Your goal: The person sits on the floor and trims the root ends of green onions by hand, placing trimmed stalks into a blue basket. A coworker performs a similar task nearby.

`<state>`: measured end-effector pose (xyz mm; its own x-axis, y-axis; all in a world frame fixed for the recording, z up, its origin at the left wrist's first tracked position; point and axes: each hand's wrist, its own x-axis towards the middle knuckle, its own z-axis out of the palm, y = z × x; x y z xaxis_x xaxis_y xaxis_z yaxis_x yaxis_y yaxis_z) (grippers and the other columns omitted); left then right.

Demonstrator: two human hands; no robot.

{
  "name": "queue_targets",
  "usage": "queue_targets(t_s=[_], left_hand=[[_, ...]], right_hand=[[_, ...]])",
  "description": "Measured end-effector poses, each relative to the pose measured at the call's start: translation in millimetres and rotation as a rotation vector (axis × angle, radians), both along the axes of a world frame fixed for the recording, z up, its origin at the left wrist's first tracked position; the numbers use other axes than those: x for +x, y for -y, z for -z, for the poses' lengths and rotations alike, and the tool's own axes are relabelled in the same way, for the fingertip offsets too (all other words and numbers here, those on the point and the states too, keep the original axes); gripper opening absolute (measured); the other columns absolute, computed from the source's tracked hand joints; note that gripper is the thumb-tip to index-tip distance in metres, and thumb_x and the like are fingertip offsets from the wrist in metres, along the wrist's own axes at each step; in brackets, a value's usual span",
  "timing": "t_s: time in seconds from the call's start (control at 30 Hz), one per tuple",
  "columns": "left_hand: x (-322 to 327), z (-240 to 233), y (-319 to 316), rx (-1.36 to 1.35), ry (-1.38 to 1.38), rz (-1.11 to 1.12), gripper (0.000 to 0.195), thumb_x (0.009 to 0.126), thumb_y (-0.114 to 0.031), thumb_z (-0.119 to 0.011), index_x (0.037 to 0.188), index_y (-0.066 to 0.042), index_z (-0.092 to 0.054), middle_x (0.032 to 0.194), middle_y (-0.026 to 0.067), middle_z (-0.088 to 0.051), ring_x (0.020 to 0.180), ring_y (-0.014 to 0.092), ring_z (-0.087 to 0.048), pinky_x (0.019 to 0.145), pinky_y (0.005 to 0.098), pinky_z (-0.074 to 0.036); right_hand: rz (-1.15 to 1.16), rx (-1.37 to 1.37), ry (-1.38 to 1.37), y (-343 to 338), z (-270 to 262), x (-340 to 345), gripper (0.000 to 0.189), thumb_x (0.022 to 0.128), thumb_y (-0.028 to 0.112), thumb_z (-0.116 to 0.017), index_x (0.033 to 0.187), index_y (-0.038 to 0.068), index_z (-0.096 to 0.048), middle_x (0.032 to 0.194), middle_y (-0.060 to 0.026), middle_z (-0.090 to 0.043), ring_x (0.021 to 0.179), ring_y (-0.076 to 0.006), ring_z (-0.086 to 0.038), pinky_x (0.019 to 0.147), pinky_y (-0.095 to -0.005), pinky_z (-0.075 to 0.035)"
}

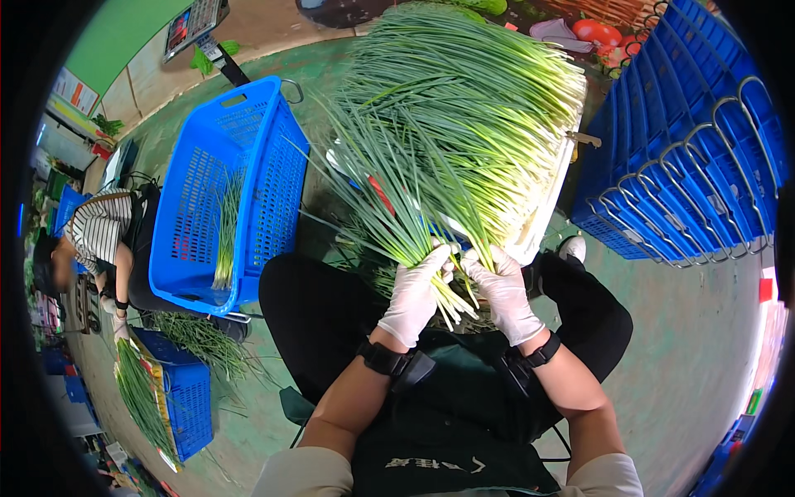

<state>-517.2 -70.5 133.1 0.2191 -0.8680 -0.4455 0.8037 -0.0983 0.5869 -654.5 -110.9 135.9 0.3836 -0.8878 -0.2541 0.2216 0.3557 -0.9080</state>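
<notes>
My left hand (415, 292), in a white glove, is closed around a bunch of green onions (397, 227). Their pale root ends stick out below the fingers, and the green leaves fan up and to the left. In its own white glove, my right hand (504, 295) pinches a few green onion stalks (478, 233) close beside that bunch. A thin yellowish stalk (466, 286) hangs between the two hands. Just beyond them, a large pile of green onions (459, 105) lies with its white ends to the right, on a white tray (549, 214).
A blue perforated basket (163, 248) at the left holds a small bunch of green onions (228, 236). Stacked blue crates (677, 136) with metal handles stand at the right. Loose leaves (199, 341) lie near another blue crate (192, 404), where a co-worker (105, 223) bends. A scale (192, 28) stands behind.
</notes>
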Motion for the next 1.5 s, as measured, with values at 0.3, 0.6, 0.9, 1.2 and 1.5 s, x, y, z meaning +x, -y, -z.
queue_targets(t_s=[0.3,0.6,0.9,1.2,1.5], left_hand=[[41,-16,3,-0.092,-0.102,-0.226,0.012,0.093,-0.014,-0.06,0.101,-0.006,-0.057,0.094,0.005,-0.059,0.086,0.021,-0.06,0.091,0.0445,-0.05],[88,-61,-9,-0.311,0.044,-0.397,0.026,0.096,-0.014,-0.056,0.119,-0.004,-0.052,0.086,0.0008,-0.054,0.066,0.009,-0.046,0.057,0.024,-0.042],[13,-18,-3,0.051,-0.129,-0.008,0.02,0.093,-0.016,-0.061,0.111,-0.006,-0.063,0.083,-0.0013,-0.055,0.067,0.01,-0.047,0.062,0.0241,-0.042],[2,-18,-9,-0.15,-0.057,0.01,0.016,0.092,-0.007,-0.06,0.107,-0.005,-0.06,0.09,0.0039,-0.06,0.075,0.012,-0.053,0.067,0.0265,-0.048],[-1,7,-4,0.077,-0.208,0.023,0.015,0.088,-0.004,-0.064,0.103,-0.007,-0.063,0.087,0.0026,-0.062,0.071,0.012,-0.056,0.061,0.0257,-0.049]], right_hand=[[-0.135,0.145,0.149,4,-23,-16,0.008,0.097,0.014,-0.056,0.104,0.012,-0.058,0.078,0.0044,-0.059,0.054,-0.0012,-0.04,0.047,-0.0163,-0.03],[-0.055,-0.101,0.026,13,-17,-25,0.019,0.095,0.005,-0.054,0.113,0.002,-0.061,0.097,-0.0048,-0.066,0.085,-0.013,-0.061,0.08,-0.0255,-0.049],[-0.103,0.092,0.019,7,-12,-23,0.021,0.099,0.021,-0.052,0.1,0.005,-0.065,0.071,0.0005,-0.062,0.046,-0.0038,-0.041,0.042,-0.0188,-0.032],[-0.155,-0.089,-0.05,-7,-18,-13,0.022,0.099,0.023,-0.051,0.108,0.007,-0.062,0.068,0.0044,-0.058,0.05,-0.0019,-0.043,0.047,-0.0162,-0.035],[-0.261,-0.064,-0.032,-11,7,-5,0.021,0.1,0.02,-0.05,0.109,0.003,-0.06,0.089,0.0026,-0.061,0.073,-0.0022,-0.052,0.066,-0.0183,-0.045]])
